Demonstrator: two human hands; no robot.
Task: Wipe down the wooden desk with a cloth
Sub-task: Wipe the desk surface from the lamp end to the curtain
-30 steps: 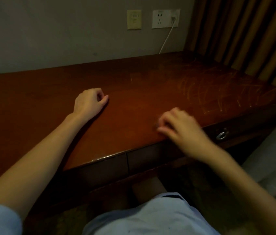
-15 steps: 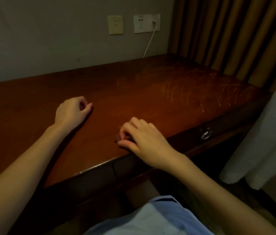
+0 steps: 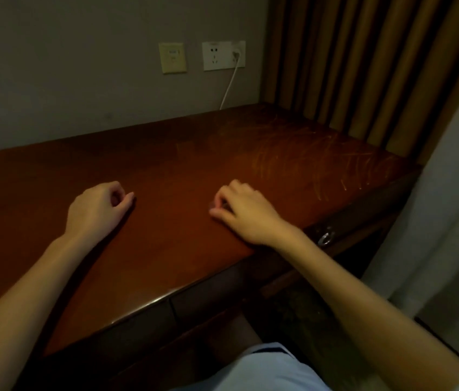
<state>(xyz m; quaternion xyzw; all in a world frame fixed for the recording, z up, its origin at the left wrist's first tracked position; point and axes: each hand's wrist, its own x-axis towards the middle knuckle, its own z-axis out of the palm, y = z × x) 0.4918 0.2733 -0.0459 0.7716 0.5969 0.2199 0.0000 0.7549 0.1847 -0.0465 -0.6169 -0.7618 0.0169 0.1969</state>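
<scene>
The wooden desk [image 3: 189, 176] fills most of what I see, its long axis running from my left to the right, where it ends at the curtain [image 3: 363, 69]. The near edge cuts diagonally below my wrists. Toward the far right corner the top is crossed with pale streaks [image 3: 293, 159], ahead and to the right of my right hand, well apart from my left.

My left hand [image 3: 97, 213] rests on the wood with the fingers loosely curled and nothing in them that I can see; it looks to be only steadying me. My right hand [image 3: 246, 214] lies near the front edge, knuckles up, fingers bent down and bunched over something small and dark at their tips. The light is poor, but I take that to be the cloth [image 3: 220, 205], balled up and pressed to the desk between fingertips and thumb.

So the cloth sits under the right hand, on the side nearer the streaks. I judge the next stroke belongs to that hand, sweeping along the desk's length.
</scene>
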